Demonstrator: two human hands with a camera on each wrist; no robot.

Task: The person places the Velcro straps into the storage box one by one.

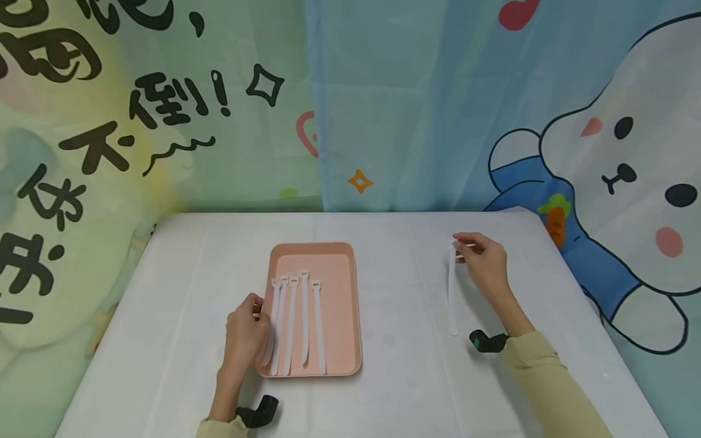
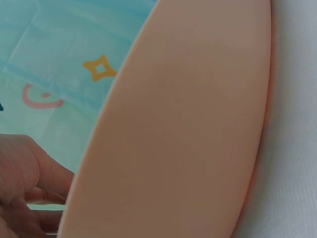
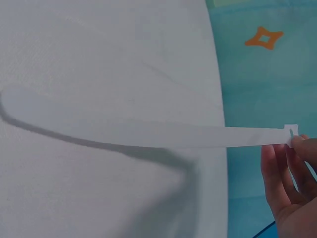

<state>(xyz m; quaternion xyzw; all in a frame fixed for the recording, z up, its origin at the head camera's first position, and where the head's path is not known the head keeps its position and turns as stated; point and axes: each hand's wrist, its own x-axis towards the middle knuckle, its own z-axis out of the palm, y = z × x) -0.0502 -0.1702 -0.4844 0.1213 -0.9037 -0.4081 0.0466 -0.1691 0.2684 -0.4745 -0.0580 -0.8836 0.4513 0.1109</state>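
Note:
My right hand (image 1: 487, 264) pinches the slotted head of a white cable strap (image 1: 452, 292) between thumb and fingertips. The strap hangs down over the white table, right of the tray; its long tail runs leftward across the right wrist view. At the left rim of a pink tray (image 1: 339, 304), my left hand (image 1: 244, 331) grips the edge with bent fingers. The tray wall hides those fingertips in the left wrist view. Several more white cable straps (image 1: 305, 316) lie lengthwise in the tray, slotted heads toward the back, the leftmost beside the left rim.
A white cloth covers the table (image 1: 400, 365). Behind it hangs a printed curtain (image 1: 405, 121) with a cartoon animal, lettering and stars. Each wrist bears a black camera mount, one on the left (image 1: 258, 412) and one on the right (image 1: 487, 342).

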